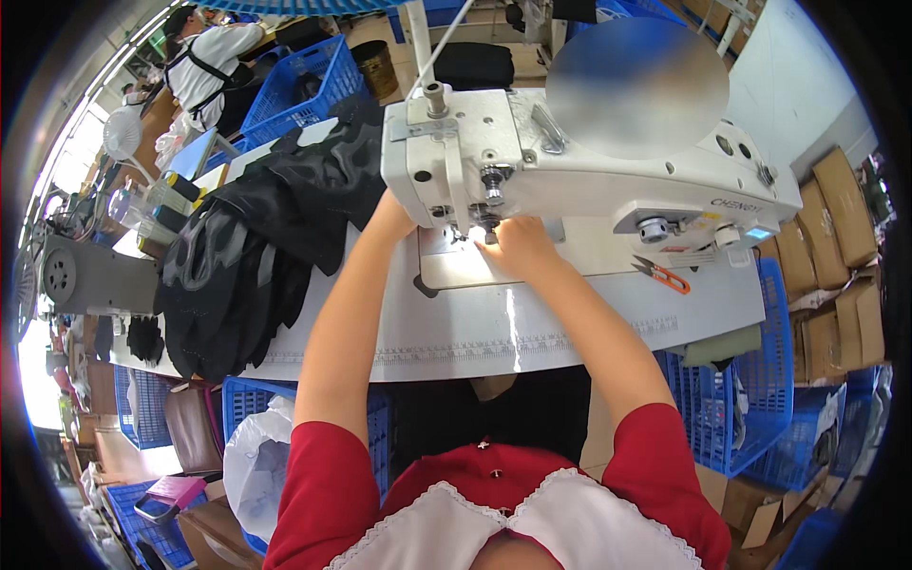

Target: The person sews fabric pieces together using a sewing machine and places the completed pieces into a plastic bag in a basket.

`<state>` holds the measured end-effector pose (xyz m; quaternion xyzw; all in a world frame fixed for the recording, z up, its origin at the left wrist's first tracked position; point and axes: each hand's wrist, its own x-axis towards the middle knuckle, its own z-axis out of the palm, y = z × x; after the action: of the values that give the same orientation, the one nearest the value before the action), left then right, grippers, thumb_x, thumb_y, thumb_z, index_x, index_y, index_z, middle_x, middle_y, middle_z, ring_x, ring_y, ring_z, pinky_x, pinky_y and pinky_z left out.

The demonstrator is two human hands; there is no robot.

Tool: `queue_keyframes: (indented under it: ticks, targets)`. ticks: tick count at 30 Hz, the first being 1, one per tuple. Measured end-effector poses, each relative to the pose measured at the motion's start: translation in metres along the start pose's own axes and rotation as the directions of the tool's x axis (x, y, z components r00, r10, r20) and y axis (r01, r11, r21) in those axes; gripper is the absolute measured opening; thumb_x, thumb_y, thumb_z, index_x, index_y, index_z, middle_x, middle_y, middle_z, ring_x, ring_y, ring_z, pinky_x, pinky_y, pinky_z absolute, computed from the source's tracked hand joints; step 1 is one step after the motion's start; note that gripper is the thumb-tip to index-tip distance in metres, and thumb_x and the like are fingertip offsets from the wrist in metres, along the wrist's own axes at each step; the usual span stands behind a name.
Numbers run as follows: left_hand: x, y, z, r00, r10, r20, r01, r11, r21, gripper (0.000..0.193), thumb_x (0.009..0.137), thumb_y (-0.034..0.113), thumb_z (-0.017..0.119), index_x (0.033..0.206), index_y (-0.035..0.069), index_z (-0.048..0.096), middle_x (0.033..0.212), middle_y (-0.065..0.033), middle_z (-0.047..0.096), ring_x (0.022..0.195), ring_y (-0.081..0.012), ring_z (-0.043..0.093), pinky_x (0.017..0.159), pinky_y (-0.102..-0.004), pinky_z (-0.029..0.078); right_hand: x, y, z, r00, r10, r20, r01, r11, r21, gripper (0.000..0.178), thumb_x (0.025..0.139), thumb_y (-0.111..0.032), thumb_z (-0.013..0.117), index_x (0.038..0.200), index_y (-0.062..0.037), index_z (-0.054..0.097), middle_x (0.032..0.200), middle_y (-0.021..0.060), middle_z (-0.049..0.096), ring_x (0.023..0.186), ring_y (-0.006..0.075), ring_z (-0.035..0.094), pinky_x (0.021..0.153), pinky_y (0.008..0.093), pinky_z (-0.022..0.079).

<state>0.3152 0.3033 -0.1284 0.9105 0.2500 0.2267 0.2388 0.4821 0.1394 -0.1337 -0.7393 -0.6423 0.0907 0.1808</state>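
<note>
A white sewing machine (589,185) stands on the table in front of me, its lamp lighting the needle area. My left hand (391,217) reaches in at the left side of the machine head, which hides its fingers. Close to the needle on the right, my right hand (521,247) has its fingers bent and drawn together at the lit plate. Whatever it pinches is too small or too bright to make out. Black fabric pieces (256,237) lie in a heap left of the machine. Orange-handled thread snips (662,274) rest to the right of my right hand.
A ruler strip (456,350) runs along the white table's (437,328) front edge. Blue crates stand below on both sides, one with a white plastic bag (261,465). Cardboard boxes (836,228) are stacked at right. Another person (204,71) sits at the far left beside a blue crate (302,90).
</note>
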Motion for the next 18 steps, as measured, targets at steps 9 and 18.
queue_keyframes:
  ticks: [9,18]
  targets:
    - [-0.035,0.01,0.017,0.993,-0.121,-0.014,0.122,0.984,0.133,0.03,0.08,0.018,0.068,0.107,0.005,0.066,0.111,-0.0145,0.064,0.111,-0.038,0.054,0.09,-0.0456,0.046,-0.028,0.017,0.011,0.922,-0.275,-0.273,0.283,0.959,-0.01,0.022,0.081,-0.028,0.067,0.086,-0.0069,0.065,0.097,0.0131,0.064,0.101,0.0309,0.059,0.09,0.0459,0.042]
    - [-0.069,0.034,0.022,0.977,-0.191,-0.093,0.206,0.959,0.193,0.029,0.071,0.022,0.078,0.066,0.002,0.058,0.096,-0.0133,0.06,0.103,-0.0359,0.051,0.084,-0.0446,0.044,-0.05,0.011,0.014,0.84,-0.382,-0.386,0.419,0.908,0.013,0.014,0.079,-0.012,0.066,0.093,-0.0115,0.067,0.107,0.0052,0.064,0.109,0.024,0.056,0.094,0.0412,0.042]
